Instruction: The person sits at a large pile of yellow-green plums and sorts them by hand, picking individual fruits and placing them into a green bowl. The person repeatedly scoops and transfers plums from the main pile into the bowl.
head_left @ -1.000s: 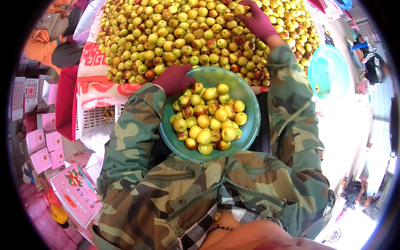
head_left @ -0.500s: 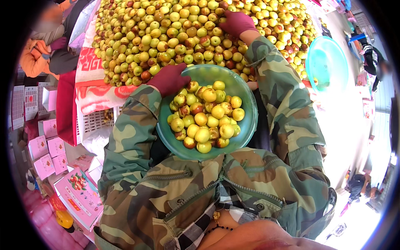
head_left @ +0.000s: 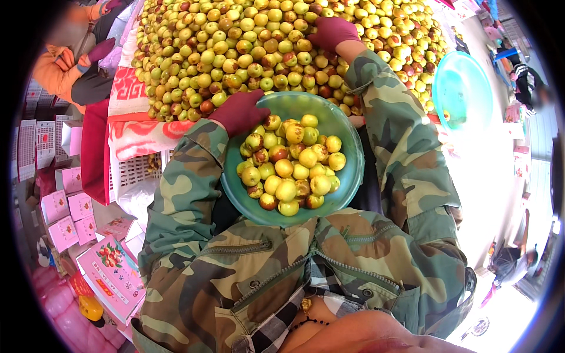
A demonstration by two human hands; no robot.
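Note:
A green plastic basin (head_left: 352,176) sits in front of my body, partly filled with yellow-green jujubes (head_left: 286,189), some blotched red-brown. My left hand (head_left: 240,112), in a dark red glove, grips the basin's upper left rim. Beyond the basin spreads a large heap of jujubes (head_left: 235,53). At its far middle, slightly right, lies my right hand (head_left: 335,33), gloved the same way. Its fingers are bent down among the fruit and pressed together; their tips, and anything in them, are hidden.
An empty turquoise basin (head_left: 462,88) stands right of the heap. Red-and-white cloth (head_left: 144,139) edges the heap, above a white plastic crate (head_left: 132,173). Pink cartons (head_left: 112,276) lie at left. A co-worker in orange (head_left: 59,76) sits at far left.
Both my hands stay practically where they were. At far left the co-worker's gloved hand has moved up and to the right. A person at lower right has shifted a little.

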